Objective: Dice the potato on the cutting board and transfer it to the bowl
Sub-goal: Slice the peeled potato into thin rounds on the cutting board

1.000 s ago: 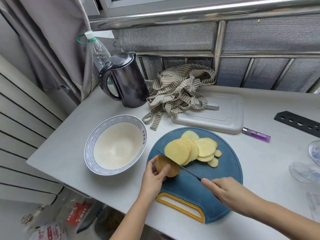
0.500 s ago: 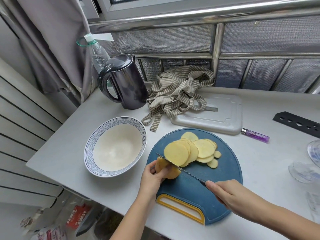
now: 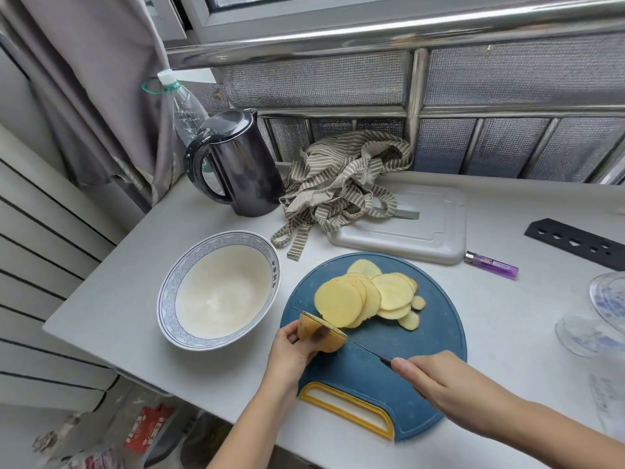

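My left hand [image 3: 291, 350] has its fingers and thumb curled round the brown-skinned potato end [image 3: 326, 338] at the 9 o'clock side of the blue cutting board [image 3: 422, 367]. My right hand [image 3: 436, 384], at 4 o'clock, is closed round the handle of the knife [image 3: 358, 345], with one finger reaching toward the blade. The blade lies across the potato's cut face, tip toward 10 o'clock. Overlapping potato slices [image 3: 365, 299] lie at 12 o'clock on the board, just beside the blade. The blue-patterned bowl [image 3: 220, 292] sits just beside the board at 9 o'clock. A dark kettle [image 3: 240, 164] stands at 11 o'clock and a purple lighter [image 3: 492, 264] lies at 2.
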Demonstrator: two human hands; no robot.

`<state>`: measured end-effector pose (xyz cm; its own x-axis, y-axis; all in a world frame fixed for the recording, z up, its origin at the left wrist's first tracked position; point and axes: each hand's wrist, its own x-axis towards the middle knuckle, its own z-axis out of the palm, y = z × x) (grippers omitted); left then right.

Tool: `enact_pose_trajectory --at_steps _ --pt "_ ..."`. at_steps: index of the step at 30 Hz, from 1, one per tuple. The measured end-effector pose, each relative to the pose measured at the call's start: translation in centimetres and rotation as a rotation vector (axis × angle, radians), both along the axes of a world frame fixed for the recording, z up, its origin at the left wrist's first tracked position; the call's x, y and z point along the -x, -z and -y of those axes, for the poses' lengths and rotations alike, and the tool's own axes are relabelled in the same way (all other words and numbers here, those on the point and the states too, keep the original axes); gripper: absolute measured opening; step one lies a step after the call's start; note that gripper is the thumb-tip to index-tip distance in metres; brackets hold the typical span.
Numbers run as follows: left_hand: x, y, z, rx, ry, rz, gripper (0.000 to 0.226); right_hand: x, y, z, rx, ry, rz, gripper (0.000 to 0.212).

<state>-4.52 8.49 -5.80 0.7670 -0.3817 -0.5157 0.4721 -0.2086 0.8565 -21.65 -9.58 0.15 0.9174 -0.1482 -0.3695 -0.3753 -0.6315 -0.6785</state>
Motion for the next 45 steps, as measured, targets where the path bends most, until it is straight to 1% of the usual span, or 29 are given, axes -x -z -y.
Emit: enact_pose_trajectory --at_steps 4,5,8,9,14,18,23,24,28,31,32,34,37,39,42,43,45 --pt "-0.1 0.0 -0.1 -0.006 0.008 -0.027 0.064 0.2 -0.3 -0.3 0.038 -0.016 -0.021 0.066" --pt "-0.1 0.0 -0.1 -0.004 0.005 -0.030 0.063 0.2 -0.3 -0.3 0.046 -0.021 -0.022 0.064" --pt "-0.1 -0.1 0.0 0.001 -0.023 -0.046 0.089 0.2 -0.3 -0.3 0.059 -0.029 -0.023 0.061" --pt "-0.1 -0.1 0.1 0.005 -0.019 -0.045 0.092 0.2 -0.3 -0.3 0.054 -0.027 -0.025 0.062" --pt "0.1 -0.2 0.0 0.009 0.010 -0.034 0.076 0.0 -0.1 -0.3 -0.010 -0.010 -0.054 0.070" --pt "-0.1 -0.2 -0.2 0.014 0.047 -0.021 0.060 0.1 0.0 -0.3 0.049 -0.045 -0.052 0.069" --pt "-0.4 0.1 -0.4 0.011 0.062 -0.030 0.055 0.3 -0.1 -0.5 0.106 -0.070 -0.062 0.064" --pt "-0.3 0.2 -0.4 0.014 0.053 -0.034 0.058 0.3 -0.1 -0.5 0.107 -0.073 -0.064 0.064" --pt "-0.5 0.6 -0.6 0.015 0.035 -0.048 0.080 0.4 -0.1 -0.7 0.102 -0.087 -0.089 0.064" --pt "-0.5 0.8 -0.8 0.001 0.055 -0.045 0.103 0.5 0.0 -0.7 0.083 -0.097 -0.101 0.066" --pt "-0.5 0.7 -0.9 -0.005 0.049 -0.042 0.105 0.5 0.2 -0.7 0.085 -0.102 -0.099 0.067" --pt "-0.5 0.9 -1.1 -0.013 0.033 -0.048 0.100 0.6 0.6 -0.7 0.090 -0.107 -0.091 0.071" --pt "-0.6 1.4 -1.2 -0.021 0.021 -0.050 0.105 0.8 1.2 -0.7 0.094 -0.124 -0.079 0.080" --pt "-0.5 1.6 -1.2 -0.038 0.026 -0.041 0.105 0.7 1.3 -0.7 0.086 -0.134 -0.083 0.079" --pt "-0.4 1.7 -1.4 -0.072 0.036 -0.014 0.093 0.2 1.5 -0.9 0.070 -0.121 -0.087 0.072" --pt "-0.4 1.8 -1.4 -0.077 0.044 -0.008 0.092 0.0 1.5 -1.0 0.065 -0.116 -0.079 0.070" --pt "-0.4 1.8 -1.4 -0.088 0.061 -0.002 0.095 -0.2 1.9 -1.2 0.056 -0.114 -0.061 0.073"
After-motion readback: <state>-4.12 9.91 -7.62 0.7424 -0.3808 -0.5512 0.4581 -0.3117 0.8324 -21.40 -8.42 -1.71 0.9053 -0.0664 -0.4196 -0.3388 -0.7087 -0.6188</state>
